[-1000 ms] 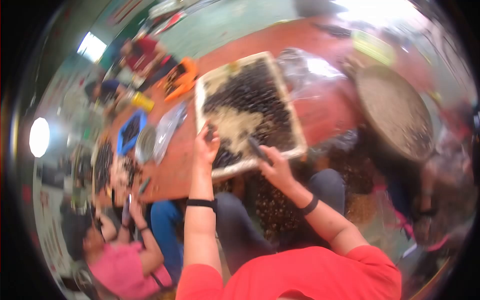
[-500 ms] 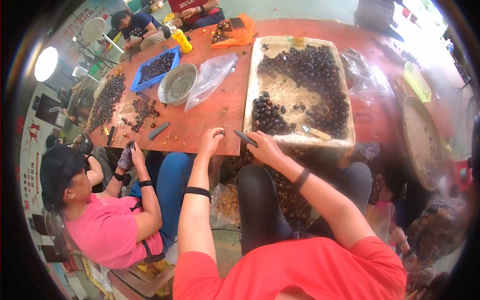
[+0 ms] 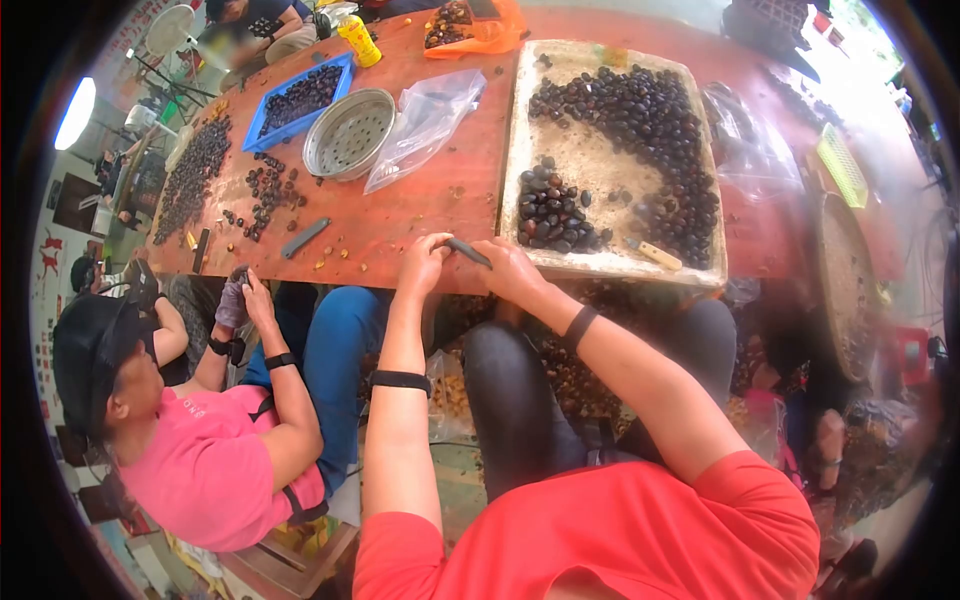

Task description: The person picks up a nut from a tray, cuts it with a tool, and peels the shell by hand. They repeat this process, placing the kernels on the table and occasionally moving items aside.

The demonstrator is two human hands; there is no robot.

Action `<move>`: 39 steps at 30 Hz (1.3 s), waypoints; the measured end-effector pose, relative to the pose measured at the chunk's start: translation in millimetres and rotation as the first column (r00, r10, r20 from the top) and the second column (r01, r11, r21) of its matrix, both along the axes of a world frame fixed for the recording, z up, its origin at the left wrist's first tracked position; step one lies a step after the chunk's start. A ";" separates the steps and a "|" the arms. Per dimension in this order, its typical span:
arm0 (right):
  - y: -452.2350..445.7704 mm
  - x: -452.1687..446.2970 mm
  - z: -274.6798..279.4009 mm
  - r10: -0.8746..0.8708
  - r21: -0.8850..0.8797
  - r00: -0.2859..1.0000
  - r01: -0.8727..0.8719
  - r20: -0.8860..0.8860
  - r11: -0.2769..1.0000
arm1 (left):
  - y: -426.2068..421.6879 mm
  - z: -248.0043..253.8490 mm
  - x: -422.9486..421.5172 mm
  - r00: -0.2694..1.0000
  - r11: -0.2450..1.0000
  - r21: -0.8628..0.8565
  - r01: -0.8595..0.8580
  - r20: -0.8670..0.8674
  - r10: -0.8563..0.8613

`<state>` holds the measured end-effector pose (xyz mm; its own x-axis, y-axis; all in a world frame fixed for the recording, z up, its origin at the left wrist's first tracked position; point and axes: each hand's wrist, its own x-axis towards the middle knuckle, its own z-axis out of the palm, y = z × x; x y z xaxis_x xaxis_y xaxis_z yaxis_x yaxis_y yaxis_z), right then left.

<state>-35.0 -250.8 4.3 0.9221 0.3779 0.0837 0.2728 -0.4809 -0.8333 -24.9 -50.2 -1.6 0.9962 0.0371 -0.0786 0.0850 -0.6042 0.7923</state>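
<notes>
My right hand (image 3: 507, 268) is closed round a dark grey-handled tool (image 3: 467, 252) at the table's front edge. The tool's tip meets the fingers of my left hand (image 3: 424, 262), which are pinched together; what they hold is too small to make out. Just beyond, to the right, lies a shallow cream tray (image 3: 595, 175) with many dark nuts (image 3: 640, 110) along its back and right side. A smaller heap of dark nuts (image 3: 550, 212) sits in its near left corner. A wooden-handled knife (image 3: 655, 253) rests near the tray's front edge.
On the red table (image 3: 400, 225) are a metal colander (image 3: 350, 135), a plastic bag (image 3: 425, 125), a blue basket (image 3: 300, 100) and another grey-handled tool (image 3: 305, 238). A co-worker in pink (image 3: 215, 455) sits at the left. At the right stands a round woven tray (image 3: 848, 285).
The view has shifted left and down from the tray. My hands have left the space over the tray and come together at the table edge, tool tip against my left fingers.
</notes>
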 end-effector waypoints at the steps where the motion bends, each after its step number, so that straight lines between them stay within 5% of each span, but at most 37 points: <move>1: 0.8 -0.8 0.2 0.000 0.001 1.000 0.000 -0.002 1.000 | -0.1 -0.1 0.0 1.000 1.000 -0.020 -0.005 0.003 0.005; 14: -9.2 -23.8 -9.3 -0.035 -0.089 0.998 0.031 -0.043 0.996 | 14.0 -38.3 15.1 0.998 1.000 -0.003 -0.014 0.058 0.014; 30: -9.4 -4.5 6.3 -0.124 0.110 0.990 0.117 0.067 0.987 | -18.6 4.8 15.1 0.998 0.977 0.209 0.041 0.037 -0.050; 39: -8.7 2.8 4.9 -0.089 -0.005 0.988 0.090 0.126 0.996 | -13.8 -3.1 19.6 0.992 0.960 0.262 0.102 0.040 -0.116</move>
<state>-32.2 -259.5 9.2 0.9347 0.2959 0.1970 0.3301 -0.5169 -0.7899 -5.4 -63.9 -4.6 0.9978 -0.0602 -0.0262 -0.0318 -0.7927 0.6088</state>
